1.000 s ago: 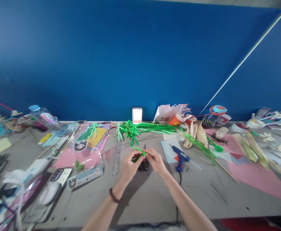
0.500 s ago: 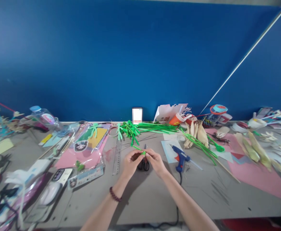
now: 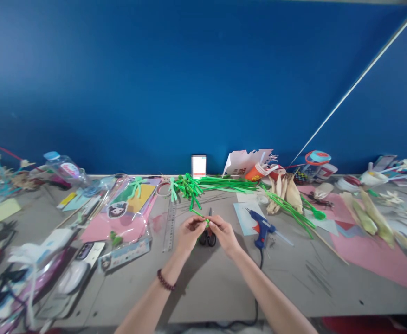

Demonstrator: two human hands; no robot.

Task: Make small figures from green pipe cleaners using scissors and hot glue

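Close together at the middle of the table, both my hands pinch a small green pipe cleaner. Its free end sticks out up and to the left, and the part between the fingertips looks coiled, though fingers hide some of it. My left hand grips it from the left, a beaded bracelet on that wrist. From the other side my right hand closes thumb and fingers on the same piece. Black-handled scissors lie beneath the hands, partly covered. Beyond them is a pile of bent green pipe cleaners beside long straight green stems.
A blue glue gun lies to the right, its cord running to the front edge. Left are a clear ruler, a plastic bag of coloured sheets and a phone. Dried husks and pink paper lie farther right.
Both hands have shifted very slightly left, still pinching the green pipe cleaner. Its free end reaches a little farther left and up. The other things have stayed put.
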